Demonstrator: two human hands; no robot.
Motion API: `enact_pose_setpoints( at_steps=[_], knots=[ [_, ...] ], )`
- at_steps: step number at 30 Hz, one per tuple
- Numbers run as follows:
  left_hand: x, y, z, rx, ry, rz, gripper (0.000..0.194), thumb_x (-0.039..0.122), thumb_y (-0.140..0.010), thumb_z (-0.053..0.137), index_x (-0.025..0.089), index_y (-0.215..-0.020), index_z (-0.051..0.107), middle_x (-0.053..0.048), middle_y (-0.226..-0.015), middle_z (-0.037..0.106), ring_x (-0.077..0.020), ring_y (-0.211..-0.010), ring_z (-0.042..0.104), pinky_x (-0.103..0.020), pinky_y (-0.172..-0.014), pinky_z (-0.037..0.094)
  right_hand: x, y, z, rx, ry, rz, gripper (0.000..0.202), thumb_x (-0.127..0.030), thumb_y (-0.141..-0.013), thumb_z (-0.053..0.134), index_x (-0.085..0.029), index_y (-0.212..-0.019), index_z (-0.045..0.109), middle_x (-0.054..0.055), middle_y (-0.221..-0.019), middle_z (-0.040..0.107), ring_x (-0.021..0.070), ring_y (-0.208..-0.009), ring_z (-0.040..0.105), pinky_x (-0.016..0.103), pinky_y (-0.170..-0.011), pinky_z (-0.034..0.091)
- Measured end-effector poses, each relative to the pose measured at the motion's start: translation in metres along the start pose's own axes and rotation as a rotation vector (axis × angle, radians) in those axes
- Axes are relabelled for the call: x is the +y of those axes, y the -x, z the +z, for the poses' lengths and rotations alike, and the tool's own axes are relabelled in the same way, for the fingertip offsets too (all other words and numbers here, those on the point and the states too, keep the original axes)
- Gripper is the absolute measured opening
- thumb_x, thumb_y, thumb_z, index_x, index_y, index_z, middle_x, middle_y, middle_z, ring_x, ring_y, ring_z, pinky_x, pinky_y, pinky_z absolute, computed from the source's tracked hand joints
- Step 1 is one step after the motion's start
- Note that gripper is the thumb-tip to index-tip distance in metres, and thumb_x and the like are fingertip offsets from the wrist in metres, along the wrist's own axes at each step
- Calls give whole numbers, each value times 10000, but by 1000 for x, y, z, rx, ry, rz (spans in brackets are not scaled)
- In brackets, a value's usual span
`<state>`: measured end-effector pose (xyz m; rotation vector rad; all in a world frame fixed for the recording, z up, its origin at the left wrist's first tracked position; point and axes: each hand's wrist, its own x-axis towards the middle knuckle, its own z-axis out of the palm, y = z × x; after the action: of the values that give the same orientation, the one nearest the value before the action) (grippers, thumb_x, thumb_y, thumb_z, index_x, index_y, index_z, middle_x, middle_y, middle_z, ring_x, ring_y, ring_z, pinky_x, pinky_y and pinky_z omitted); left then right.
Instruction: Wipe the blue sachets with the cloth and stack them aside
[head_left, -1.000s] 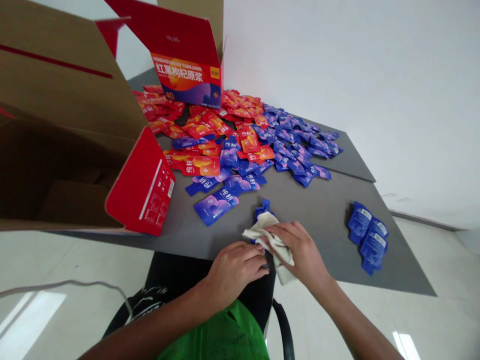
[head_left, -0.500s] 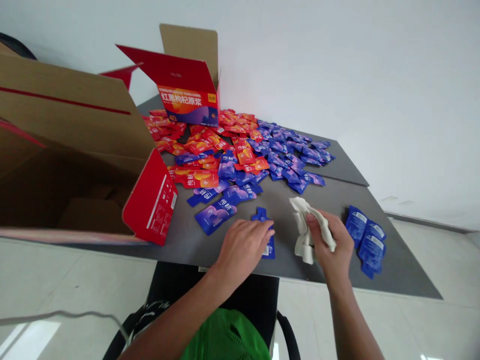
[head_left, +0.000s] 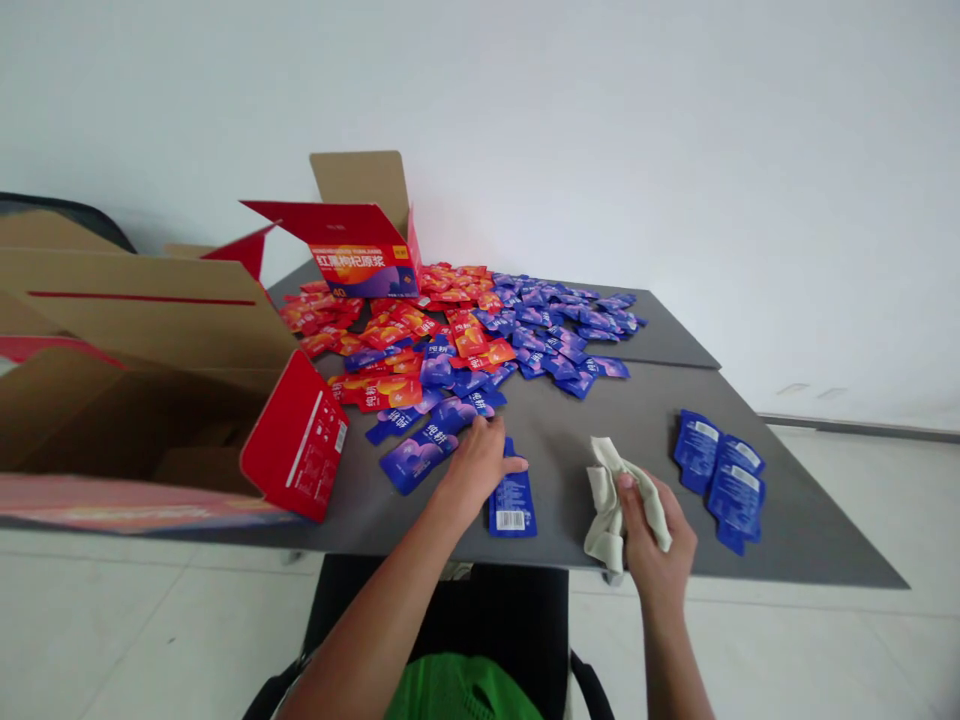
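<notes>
My right hand (head_left: 660, 535) is closed round a crumpled white cloth (head_left: 607, 515), held over the table near its front edge. My left hand (head_left: 484, 460) is beside a blue pouch (head_left: 513, 500) that lies barcode side up; the thumb reaches over its upper part. The fingertips are at the near edge of the pile, by another blue pouch (head_left: 427, 450). Whether they grip anything is hidden. Several blue pouches (head_left: 739, 495) lie back side up in a group at the right.
A big open carton (head_left: 300, 440) stands on the left of the grey table (head_left: 817, 540). Behind it is a smaller open red box (head_left: 364, 270). Heaps of red pouches (head_left: 450, 290) and blue pouches (head_left: 555, 330) spread before the wall. A black chair (head_left: 495, 610) is below.
My left hand has moved off the barcoded pouch, up and left toward the pile, uncovering most of that pouch. The cloth stays in my right hand, slightly lower. The view has tilted up.
</notes>
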<state>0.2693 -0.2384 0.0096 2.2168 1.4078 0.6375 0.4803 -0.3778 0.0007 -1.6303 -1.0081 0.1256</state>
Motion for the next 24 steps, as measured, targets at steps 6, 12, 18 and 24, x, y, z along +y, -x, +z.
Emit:
enact_pose_setpoints(
  at_steps=[6, 12, 18, 24],
  knots=[
    [-2, -15, -16, -137, 250, 23, 337, 192, -771, 830, 127, -1095, 762, -54, -871, 783, -221, -791, 748, -298, -709, 577, 1, -1, -1, -15, 8, -36, 398, -540, -926, 687, -180, -1065, 782, 101, -1022, 761, 271, -920, 701, 374, -843, 542],
    [35, 10, -57, -9, 472, 160, 178, 250, -966, 676, 201, -1096, 789, -38, -1036, 765, -171, -960, 713, -277, -859, 553, 4, 0, -1, -7, 1, -31, 384, -518, -940, 683, -180, -1097, 775, 98, -1043, 759, 266, -948, 701, 374, -884, 529],
    [31, 60, -62, 80, 360, 504, 119, 228, -965, 714, 265, -1030, 806, -21, -995, 704, -168, -984, 660, -342, -946, 472, 4, -2, -1, 4, 19, -32, 405, -533, -934, 683, -170, -1087, 779, 104, -1039, 763, 266, -956, 703, 369, -893, 527],
    [11, 105, -45, -202, 30, 498, 264, 257, -866, 827, 281, -1118, 754, -10, -1166, 700, -218, -1183, 619, -427, -1070, 420, 5, -4, 0, -119, 37, -67, 384, -532, -939, 679, -186, -1074, 775, 97, -1040, 767, 258, -940, 706, 359, -859, 536]
  ],
)
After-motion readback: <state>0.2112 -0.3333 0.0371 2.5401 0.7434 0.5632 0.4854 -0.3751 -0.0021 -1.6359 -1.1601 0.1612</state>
